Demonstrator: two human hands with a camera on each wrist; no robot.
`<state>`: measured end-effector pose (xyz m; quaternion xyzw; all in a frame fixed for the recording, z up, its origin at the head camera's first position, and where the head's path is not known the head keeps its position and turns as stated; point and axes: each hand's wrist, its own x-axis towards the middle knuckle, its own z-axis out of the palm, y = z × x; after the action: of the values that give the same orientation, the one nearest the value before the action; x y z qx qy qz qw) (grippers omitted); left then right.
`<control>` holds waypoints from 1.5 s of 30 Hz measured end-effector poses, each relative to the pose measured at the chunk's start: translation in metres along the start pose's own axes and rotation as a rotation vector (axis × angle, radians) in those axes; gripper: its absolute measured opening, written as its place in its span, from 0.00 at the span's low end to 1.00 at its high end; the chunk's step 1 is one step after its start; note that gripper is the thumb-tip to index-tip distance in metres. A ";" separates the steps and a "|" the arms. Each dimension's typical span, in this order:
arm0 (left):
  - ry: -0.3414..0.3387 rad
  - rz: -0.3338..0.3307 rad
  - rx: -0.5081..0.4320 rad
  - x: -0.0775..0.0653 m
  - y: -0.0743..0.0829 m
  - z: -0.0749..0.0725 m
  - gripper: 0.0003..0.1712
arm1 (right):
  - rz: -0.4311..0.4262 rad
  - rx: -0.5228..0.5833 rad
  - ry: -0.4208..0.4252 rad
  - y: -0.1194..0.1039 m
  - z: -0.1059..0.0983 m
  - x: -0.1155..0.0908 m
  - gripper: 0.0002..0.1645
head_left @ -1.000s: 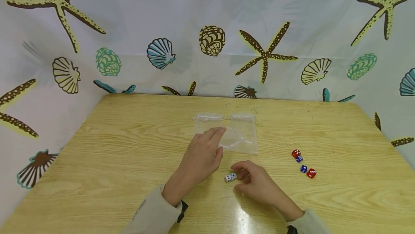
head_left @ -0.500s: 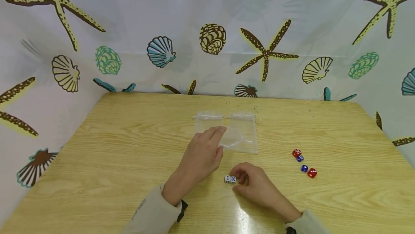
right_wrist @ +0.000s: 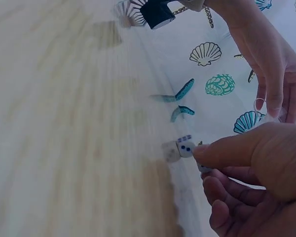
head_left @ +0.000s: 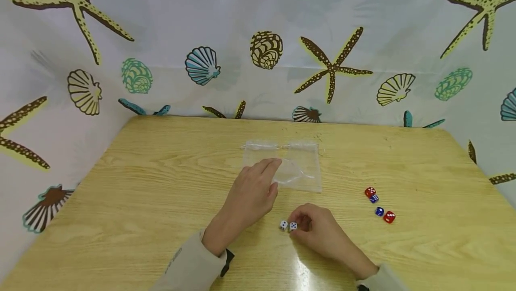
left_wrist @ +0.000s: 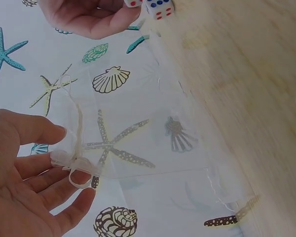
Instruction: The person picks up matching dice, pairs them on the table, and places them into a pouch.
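My left hand [head_left: 253, 190] is over the left part of a clear drawstring bag [head_left: 306, 168] lying on the table. In the left wrist view its thumb stands apart from loosely bent fingers, and the bag's pale cord [left_wrist: 79, 121] crosses in front of the fingertips. My right hand [head_left: 320, 228] pinches a white die [head_left: 293, 226] between thumb and forefinger, low over the wood. Just left of it sits a second white die [head_left: 283, 225], with a small gap between the two. The right wrist view shows the pinched die [right_wrist: 204, 168] partly hidden by the thumb.
To the right on the wooden table [head_left: 161, 170] lie a red die [head_left: 370, 192] and a blue die [head_left: 374, 198] side by side. Nearer are another blue die [head_left: 379, 211] and a red die [head_left: 389, 217]. A shell-printed curtain [head_left: 238, 22] surrounds the table's back and sides.
The right hand's thumb and forefinger have closed on the right-hand white die and drawn it slightly away from its neighbour. The left hand has stayed in place.
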<state>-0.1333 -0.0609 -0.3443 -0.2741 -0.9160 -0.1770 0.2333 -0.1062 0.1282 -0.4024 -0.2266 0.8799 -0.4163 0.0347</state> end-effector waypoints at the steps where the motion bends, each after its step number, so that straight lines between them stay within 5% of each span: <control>1: 0.001 0.003 0.001 0.000 0.000 0.000 0.25 | 0.002 -0.011 0.010 -0.001 -0.002 0.000 0.11; 25: -0.037 -0.011 -0.006 -0.001 -0.001 0.000 0.26 | -0.152 -0.118 0.175 -0.033 -0.043 0.011 0.10; 45: -0.008 0.039 -0.013 -0.001 0.000 0.000 0.25 | -0.217 -0.106 0.262 -0.051 -0.043 0.030 0.10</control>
<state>-0.1322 -0.0610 -0.3445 -0.2942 -0.9102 -0.1773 0.2315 -0.1251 0.1182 -0.3319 -0.2656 0.8678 -0.3967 -0.1376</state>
